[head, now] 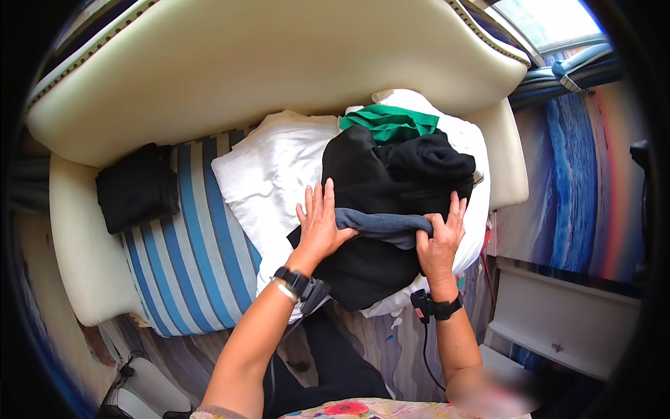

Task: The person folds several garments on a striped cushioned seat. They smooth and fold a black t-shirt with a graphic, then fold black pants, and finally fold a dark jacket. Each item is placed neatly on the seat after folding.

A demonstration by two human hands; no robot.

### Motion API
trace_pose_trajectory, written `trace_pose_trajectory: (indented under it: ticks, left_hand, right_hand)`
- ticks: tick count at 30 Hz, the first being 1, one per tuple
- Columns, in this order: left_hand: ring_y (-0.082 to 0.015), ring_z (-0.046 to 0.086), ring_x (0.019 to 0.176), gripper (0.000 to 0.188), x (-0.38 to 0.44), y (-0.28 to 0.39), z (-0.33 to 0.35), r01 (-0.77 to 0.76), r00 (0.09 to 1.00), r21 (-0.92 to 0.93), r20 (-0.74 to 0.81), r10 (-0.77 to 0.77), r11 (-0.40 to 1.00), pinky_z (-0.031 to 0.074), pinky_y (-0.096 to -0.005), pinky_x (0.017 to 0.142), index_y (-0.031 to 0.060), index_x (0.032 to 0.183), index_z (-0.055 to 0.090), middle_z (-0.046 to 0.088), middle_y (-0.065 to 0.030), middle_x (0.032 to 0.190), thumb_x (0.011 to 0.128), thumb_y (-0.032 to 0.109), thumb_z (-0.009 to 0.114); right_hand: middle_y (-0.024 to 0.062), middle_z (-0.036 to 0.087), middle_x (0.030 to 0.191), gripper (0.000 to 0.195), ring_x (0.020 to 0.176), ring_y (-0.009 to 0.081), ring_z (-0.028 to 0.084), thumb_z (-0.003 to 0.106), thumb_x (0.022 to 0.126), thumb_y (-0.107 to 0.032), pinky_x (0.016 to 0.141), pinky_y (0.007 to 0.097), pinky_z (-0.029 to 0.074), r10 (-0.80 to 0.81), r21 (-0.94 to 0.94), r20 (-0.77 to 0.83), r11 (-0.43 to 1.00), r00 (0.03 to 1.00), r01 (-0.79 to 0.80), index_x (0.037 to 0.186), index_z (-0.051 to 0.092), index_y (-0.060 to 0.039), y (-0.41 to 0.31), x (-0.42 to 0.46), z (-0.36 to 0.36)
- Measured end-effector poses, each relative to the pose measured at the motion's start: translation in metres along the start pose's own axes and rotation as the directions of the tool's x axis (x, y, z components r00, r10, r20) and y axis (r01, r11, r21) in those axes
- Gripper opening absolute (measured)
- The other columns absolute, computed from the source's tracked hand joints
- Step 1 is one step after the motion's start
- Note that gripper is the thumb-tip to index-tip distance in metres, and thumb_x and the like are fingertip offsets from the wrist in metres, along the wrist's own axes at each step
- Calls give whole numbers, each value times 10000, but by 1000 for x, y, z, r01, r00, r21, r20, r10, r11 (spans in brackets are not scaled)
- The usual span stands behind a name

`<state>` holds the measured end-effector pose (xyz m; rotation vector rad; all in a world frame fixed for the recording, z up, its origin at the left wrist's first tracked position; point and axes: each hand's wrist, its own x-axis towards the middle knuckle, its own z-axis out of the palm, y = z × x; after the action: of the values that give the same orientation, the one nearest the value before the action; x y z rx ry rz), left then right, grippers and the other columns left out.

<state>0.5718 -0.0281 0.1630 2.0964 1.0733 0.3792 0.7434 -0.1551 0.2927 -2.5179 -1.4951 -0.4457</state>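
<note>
A rolled or bunched dark grey-blue cloth [384, 225] lies across a spread black garment [366, 183]. My left hand [322, 225] rests on the black fabric with fingers spread, its thumb on the cloth's left end. At the right end, my right hand [439, 235] has its thumb and bent index finger against the cloth, the other fingers extended over the black garment. Under and behind the black garment lie white cloths [277, 162], and a green cloth [390, 123] sits at its far edge.
A folded black garment [137, 187] lies at the left end of the blue-striped seat [193, 251] of a cream sofa [293, 57]. A white cabinet or drawer unit [562, 314] stands at right. At lower left is a grey-white chair or similar object [152, 382].
</note>
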Motion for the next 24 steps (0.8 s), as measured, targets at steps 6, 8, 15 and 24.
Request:
trace_pose_trajectory:
  ticks: [6,8,15,24]
  left_hand:
    - [-351,662,959,622,-6,-13,1,227,936,-356,338,-101,906,507,-381,876,21,1343,570,695,-218,1064,799,226,790]
    - [-262,685,827,366,-39,-26,-13,226,947,-408,306,-101,885,541,-341,777,16,1147,699,728,-159,916,826,185,756]
    - [-170,673,866,269,-152,-79,-145,409,840,-637,-18,-542,654,541,-327,797,-17,1069,692,736,-98,940,815,66,719]
    - [-353,589,1224,552,-206,-178,-158,542,754,-171,-333,-566,823,462,-437,1059,5,1375,566,621,-189,1315,864,90,756]
  right_hand:
    - [171,630,965,158,884,390,642,688,725,29,781,462,526,107,377,37,919,994,-113,875,659,-10,6,-8,34]
    - [159,630,888,163,804,394,641,686,722,36,717,463,530,48,414,1,909,999,-44,871,653,-22,-11,-13,25]
    - [94,675,932,272,848,303,648,779,632,-12,725,398,498,-242,744,48,656,969,127,884,688,-61,-156,-41,10]
    - [85,620,944,250,916,297,604,759,681,-29,838,416,450,-601,839,219,518,768,166,892,628,-56,-266,-78,82]
